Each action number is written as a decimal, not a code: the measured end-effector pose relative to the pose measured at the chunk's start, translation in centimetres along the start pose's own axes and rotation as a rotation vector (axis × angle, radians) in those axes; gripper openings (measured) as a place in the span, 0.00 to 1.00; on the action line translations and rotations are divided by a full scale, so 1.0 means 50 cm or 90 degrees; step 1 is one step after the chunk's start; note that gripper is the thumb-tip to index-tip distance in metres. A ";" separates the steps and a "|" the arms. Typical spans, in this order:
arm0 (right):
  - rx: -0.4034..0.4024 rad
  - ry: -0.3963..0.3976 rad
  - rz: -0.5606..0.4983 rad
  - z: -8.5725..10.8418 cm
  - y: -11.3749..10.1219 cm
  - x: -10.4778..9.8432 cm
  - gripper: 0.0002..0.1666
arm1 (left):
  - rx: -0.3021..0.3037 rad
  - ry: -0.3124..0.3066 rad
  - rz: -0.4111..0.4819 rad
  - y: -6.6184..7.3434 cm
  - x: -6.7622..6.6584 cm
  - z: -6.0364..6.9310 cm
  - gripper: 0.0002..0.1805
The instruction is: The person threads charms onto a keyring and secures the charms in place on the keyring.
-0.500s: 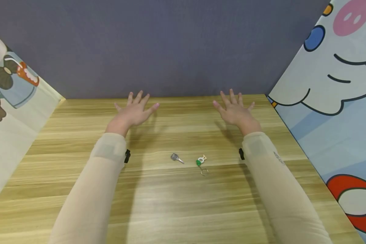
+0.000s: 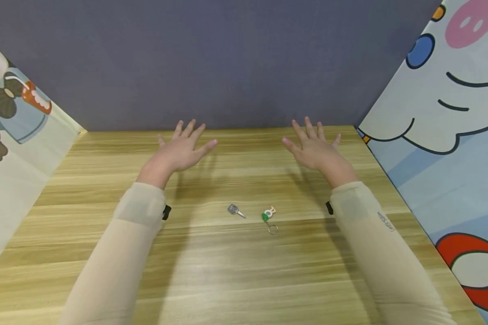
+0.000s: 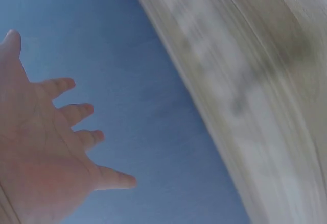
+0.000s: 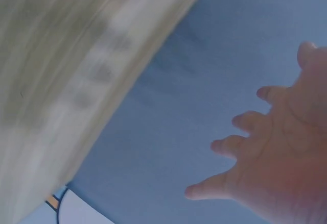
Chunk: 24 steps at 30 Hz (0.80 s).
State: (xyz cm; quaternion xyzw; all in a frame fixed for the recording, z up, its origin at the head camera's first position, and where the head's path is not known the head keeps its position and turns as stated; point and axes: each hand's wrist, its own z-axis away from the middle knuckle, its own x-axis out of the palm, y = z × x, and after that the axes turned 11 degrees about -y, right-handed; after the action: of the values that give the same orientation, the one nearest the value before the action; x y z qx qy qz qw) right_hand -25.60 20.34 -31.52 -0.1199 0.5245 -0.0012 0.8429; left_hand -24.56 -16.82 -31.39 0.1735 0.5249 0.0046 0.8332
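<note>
Both hands hover above the table's far part with their fingers spread and nothing in them. In the head view the left hand [image 2: 178,151] is left of centre, and the right hand [image 2: 315,151] is right of centre. A small silver key [image 2: 236,210] lies on the wood between the forearms, nearer the person than the hands. Just right of it lies a keychain [image 2: 268,214] with a green and white charm and a metal ring. The wrist views show the palm of the left hand [image 3: 46,142] and of the right hand [image 4: 286,147], both apart from the tabletop.
The wood-grain table [image 2: 227,275] meets a dark blue-grey panel [image 2: 236,63] at its far edge. A cartoon-printed panel [image 2: 415,113] stands along the right side, and another printed panel [image 2: 20,180] along the left.
The left hand has shifted slightly to the right, and its forearm has swung a little left. The right wrist and forearm have moved slightly right. The key and keychain stay put.
</note>
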 end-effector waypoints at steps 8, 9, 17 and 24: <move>-0.018 -0.012 0.019 0.032 -0.008 -0.007 0.50 | 0.019 0.011 -0.023 0.017 0.000 0.032 0.54; -0.021 -0.011 0.022 0.036 -0.008 -0.006 0.50 | 0.021 0.013 -0.025 0.019 0.000 0.036 0.54; -0.062 0.010 0.038 0.063 -0.014 0.008 0.50 | 0.043 0.029 -0.047 0.034 0.008 0.067 0.52; -0.126 0.016 0.036 0.088 -0.022 0.021 0.47 | 0.070 0.041 -0.042 0.046 0.024 0.090 0.51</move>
State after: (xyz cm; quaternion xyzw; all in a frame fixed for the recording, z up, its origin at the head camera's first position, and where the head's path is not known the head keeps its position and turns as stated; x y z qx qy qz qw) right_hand -21.08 20.01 -30.37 -0.1882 0.5360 0.0728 0.8198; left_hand -19.68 -15.73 -30.00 0.2012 0.5563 -0.0463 0.8049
